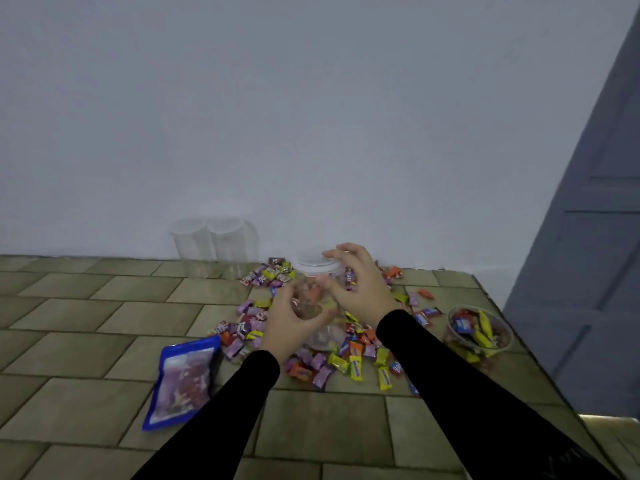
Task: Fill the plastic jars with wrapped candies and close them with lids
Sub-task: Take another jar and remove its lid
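A clear plastic jar [313, 306] stands in the middle of a heap of wrapped candies [349, 362] on the tiled surface, with some candies inside it. My left hand [291, 323] grips the jar's body from the left. A clear lid [317, 265] sits on the jar's mouth, and my right hand [360, 282] holds it, fingers curled over its rim. Two more clear jars [211, 244] stand side by side against the wall at the back, with no candies in them.
A blue candy bag [183, 379] lies flat at the front left. A clear round tub [479, 332] with candies in it stands near the surface's right edge. A grey door [595, 237] rises on the right. The tiled surface [86, 323] stretches to the left.
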`<action>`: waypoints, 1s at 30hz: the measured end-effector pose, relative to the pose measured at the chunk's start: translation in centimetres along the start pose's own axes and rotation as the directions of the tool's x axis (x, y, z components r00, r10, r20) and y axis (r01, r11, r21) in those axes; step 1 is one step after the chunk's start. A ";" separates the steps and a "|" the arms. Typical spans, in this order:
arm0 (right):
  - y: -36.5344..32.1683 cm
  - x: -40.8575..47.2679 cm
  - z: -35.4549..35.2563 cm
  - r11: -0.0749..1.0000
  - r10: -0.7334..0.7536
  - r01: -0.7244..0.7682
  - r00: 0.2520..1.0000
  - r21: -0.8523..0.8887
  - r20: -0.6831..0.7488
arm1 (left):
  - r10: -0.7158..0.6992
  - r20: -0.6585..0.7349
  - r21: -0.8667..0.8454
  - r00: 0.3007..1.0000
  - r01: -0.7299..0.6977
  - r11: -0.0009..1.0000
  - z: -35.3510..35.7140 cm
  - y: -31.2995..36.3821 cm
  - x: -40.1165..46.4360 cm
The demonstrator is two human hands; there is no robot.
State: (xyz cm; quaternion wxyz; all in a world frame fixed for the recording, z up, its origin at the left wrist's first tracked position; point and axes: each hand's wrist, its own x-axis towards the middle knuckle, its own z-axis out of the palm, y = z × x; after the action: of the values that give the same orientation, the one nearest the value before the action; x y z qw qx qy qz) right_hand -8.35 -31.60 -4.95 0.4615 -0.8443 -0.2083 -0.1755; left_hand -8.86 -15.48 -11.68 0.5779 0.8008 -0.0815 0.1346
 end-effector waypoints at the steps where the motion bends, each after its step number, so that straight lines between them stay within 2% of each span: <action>1: 0.2 -0.8 -0.8 1.000 -0.007 0.007 1.000 -0.006 -0.015 | 0.005 0.019 -0.012 1.000 -0.004 1.000 0.8 0.4 -0.5; 9: 1.6 -6.8 -6.0 1.000 -0.018 0.018 1.000 -0.018 0.004 | 0.007 0.214 -0.122 0.977 0.019 0.992 6.8 3.1 -5.3; 13: 1.9 -9.1 -7.7 1.000 0.028 -0.028 1.000 -0.007 -0.009 | -0.023 0.275 -0.089 0.961 0.049 0.995 8.9 3.7 -7.3; 16: 2.3 -10.3 -8.3 0.994 0.091 -0.092 0.996 -0.062 -0.026 | -0.040 0.330 -0.062 0.943 0.064 0.996 9.9 4.2 -8.5; 22: 2.2 -11.3 -8.6 0.959 0.108 -0.086 0.992 -0.268 0.067 | -0.059 0.349 -0.031 0.935 0.075 0.997 10.2 3.8 -9.5; 27: 1.7 -10.6 -8.3 0.944 0.231 -0.190 0.964 -0.269 0.128 | -0.057 0.318 -0.014 0.946 0.065 0.998 9.6 3.5 -8.9; 30: 1.8 -9.6 -8.1 0.924 0.344 -0.314 0.931 -0.218 0.119 | -0.100 0.366 0.006 0.925 0.105 0.994 9.2 4.0 -8.3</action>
State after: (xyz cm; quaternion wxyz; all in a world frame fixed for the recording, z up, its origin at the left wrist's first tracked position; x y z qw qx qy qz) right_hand -16.46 -41.24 -6.80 0.3818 -0.9194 -0.0804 -0.0488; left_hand -16.73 -25.64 -13.38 0.5645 0.8109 -0.1467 -0.0476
